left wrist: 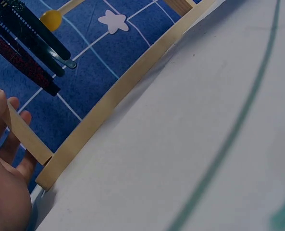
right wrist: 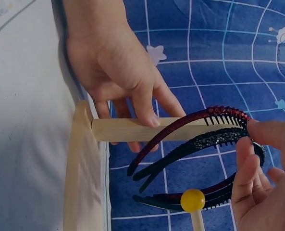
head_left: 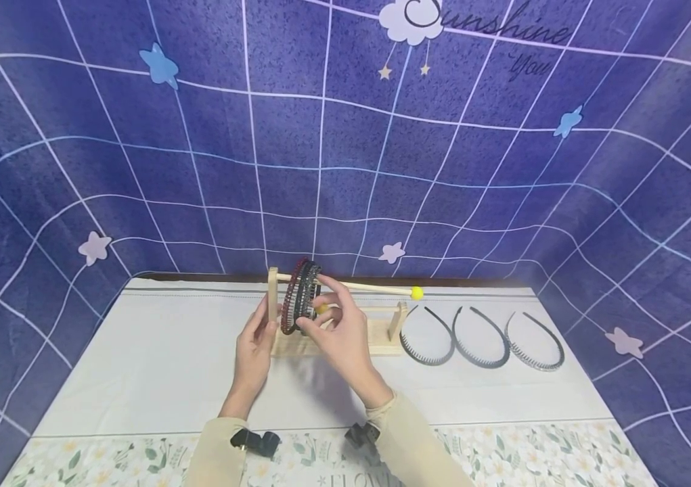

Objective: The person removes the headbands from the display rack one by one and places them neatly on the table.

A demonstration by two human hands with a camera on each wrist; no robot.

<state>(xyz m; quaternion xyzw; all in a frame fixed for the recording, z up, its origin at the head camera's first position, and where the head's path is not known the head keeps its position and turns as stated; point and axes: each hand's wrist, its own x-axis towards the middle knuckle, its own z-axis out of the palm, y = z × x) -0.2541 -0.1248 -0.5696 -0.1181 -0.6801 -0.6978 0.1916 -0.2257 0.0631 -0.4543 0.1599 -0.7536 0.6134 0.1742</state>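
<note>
My left hand (head_left: 252,352) holds the left upright (head_left: 273,297) of a wooden stand, its thumb and fingers on either side of the post in the left wrist view. A dark red headband (right wrist: 173,126) and black toothed headbands (right wrist: 200,140) hang together on the stand's upper rod (head_left: 369,288), close to that post. My right hand (head_left: 345,338) pinches a black headband in this bunch, index finger near the top and thumb lower down. Fingertips partly cover the bunch in the right wrist view. A yellow ball (head_left: 417,293) caps the upper rod's right end.
Three toothed headbands, a dark one (head_left: 427,360), a grey one (head_left: 485,364) and a clear-looking one (head_left: 534,362), lie in a row right of the stand. A second yellow ball (right wrist: 192,200) tips the lower rod. Behind the white tablecloth (head_left: 168,365) rises a blue curtain (head_left: 211,203).
</note>
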